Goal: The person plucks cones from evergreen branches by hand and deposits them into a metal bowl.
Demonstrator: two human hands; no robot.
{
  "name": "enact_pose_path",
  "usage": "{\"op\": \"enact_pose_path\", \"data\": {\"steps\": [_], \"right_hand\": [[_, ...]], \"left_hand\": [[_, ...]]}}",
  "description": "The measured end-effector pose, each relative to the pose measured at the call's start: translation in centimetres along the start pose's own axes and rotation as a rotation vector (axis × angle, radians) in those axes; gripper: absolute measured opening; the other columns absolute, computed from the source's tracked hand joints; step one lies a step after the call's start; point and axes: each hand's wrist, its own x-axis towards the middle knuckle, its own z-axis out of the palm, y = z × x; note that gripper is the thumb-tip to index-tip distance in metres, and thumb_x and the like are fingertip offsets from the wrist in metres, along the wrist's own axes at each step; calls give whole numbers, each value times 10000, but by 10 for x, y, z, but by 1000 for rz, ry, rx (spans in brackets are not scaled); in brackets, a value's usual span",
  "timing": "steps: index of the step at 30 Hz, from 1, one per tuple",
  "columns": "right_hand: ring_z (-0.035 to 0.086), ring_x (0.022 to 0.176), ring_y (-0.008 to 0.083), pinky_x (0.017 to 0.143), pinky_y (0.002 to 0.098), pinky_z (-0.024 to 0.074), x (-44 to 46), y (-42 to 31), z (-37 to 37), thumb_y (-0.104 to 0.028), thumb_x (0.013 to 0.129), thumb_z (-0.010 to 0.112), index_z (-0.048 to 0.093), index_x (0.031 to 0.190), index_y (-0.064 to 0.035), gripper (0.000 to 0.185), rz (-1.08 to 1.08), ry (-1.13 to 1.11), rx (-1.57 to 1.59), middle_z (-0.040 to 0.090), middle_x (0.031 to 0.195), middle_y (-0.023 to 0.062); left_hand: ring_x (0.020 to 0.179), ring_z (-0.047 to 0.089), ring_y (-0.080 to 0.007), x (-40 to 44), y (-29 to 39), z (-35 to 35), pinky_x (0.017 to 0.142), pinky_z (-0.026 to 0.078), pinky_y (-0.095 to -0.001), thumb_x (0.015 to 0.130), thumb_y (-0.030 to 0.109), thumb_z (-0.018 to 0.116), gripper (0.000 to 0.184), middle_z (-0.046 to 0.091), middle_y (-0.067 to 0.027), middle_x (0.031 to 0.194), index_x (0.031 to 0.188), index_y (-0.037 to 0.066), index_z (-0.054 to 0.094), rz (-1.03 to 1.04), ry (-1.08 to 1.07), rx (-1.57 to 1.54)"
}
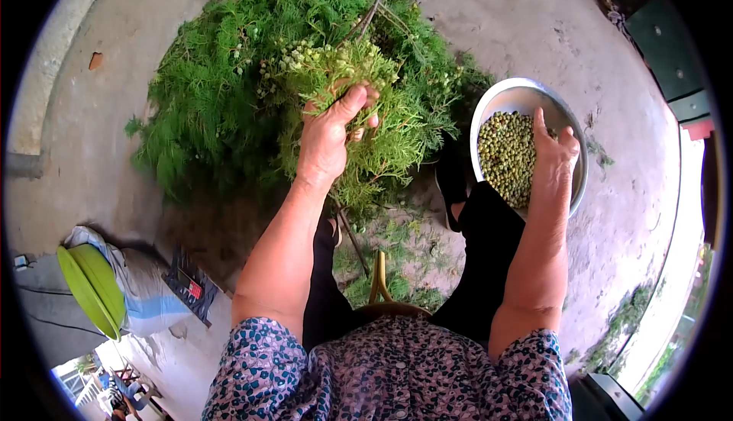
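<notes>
Sprig (379, 144) in left hand (328, 142), bowl (507, 100) of seeds (504, 158) beneath right hand (554, 146)

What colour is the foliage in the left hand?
The foliage in the left hand is light yellow-green, seen best in the head view.

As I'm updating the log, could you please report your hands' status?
Left hand gripping green sprig. Right hand open over bowl of greenish pods. Nothing visibly in the way.

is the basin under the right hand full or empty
Partly filled: the basin holds a layer of small round green pieces, and its bare inner wall shows above them.
</notes>
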Motion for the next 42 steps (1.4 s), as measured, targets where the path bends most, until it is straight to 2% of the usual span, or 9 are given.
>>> {"op": "enact_pose_path", "data": {"steps": [5, 8, 10, 11, 12, 18, 31, 39, 42], "right_hand": [[570, 974, 282, 839, 344, 452, 47, 62, 5, -493, 657, 696, 492, 1138, 45, 750, -67, 202, 16, 562, 1070, 215], [566, 984, 255, 839, 308, 461, 38, 36, 1, -387, 758, 646, 486, 1130, 71, 611, -24, 219, 9, 571, 1048, 195], [573, 946, 222, 808, 253, 476, -8, -50, -1, -206, 864, 534, 501, 1078, 94, 370, 687, 101, 1394, 577, 1002, 173], [574, 873, 208, 763, 234, 488, -18, -39, 4, -64, 900, 423, 521, 992, 90, 205, 126, -257, 905, 573, 943, 146], [568, 766, 205, 718, 267, 495, -29, -62, 12, -72, 890, 440, 535, 910, 55, 160, 447, -322, 1385, 572, 882, 129], [561, 609, 102, 520, 205, 437, -140, -124, 33, -69, 828, 562, 589, 961, 0, 153, -27, -875, 723, 604, 783, 49], [414, 485, 40, 442, 184, 351, -162, -137, 51, -148, 822, 602, 597, 820, -34, 114, 103, -943, 806, 508, 611, -40], [414, 487, 43, 438, 192, 350, -167, -138, 54, -159, 873, 529, 573, 831, -21, 150, -209, -815, 573, 486, 598, -29], [389, 477, 58, 423, 199, 302, -165, -135, 56, -178, 878, 522, 545, 819, -37, 155, 88, -883, 768, 470, 623, -20]], "left_hand": [[638, 547, -153, 5, -5, -12, 465, 328, -210, 801, 332, 612, 277, 556, -26, 775, 857, 67, 553, 28, -55, -204], [628, 543, -160, 6, -7, -13, 471, 333, -209, 800, 326, 613, 267, 550, -25, 759, 826, 70, 539, 17, -65, -234], [622, 540, -163, 6, -8, -12, 475, 341, -209, 796, 313, 619, 254, 557, -30, 751, 813, 75, 534, 9, -87, -264], [623, 542, -157, 4, -6, -10, 469, 342, -207, 793, 301, 624, 237, 562, -26, 733, 804, 80, 539, 18, -102, -246], [613, 544, -151, 5, -7, -10, 461, 341, -206, 787, 295, 631, 233, 567, -24, 725, 807, 78, 549, 55, -173, -211], [590, 553, -103, 0, -6, 0, 452, 325, -195, 743, 173, 682, 133, 589, -6, 671, 761, 69, 601, 120, -196, -13], [654, 541, -88, -7, -6, 7, 587, 440, -227, 668, 36, 685, 141, 557, 13, 720, 749, 41, 569, 105, -28, 72], [630, 539, -79, -6, -7, 14, 536, 420, -212, 716, 64, 673, 234, 573, 8, 739, 932, 27, 590, -84, 110, 171], [635, 529, -68, -7, -13, 14, 541, 419, -211, 728, 61, 673, 188, 595, 3, 754, 905, 43, 613, -75, 85, 36]]}}
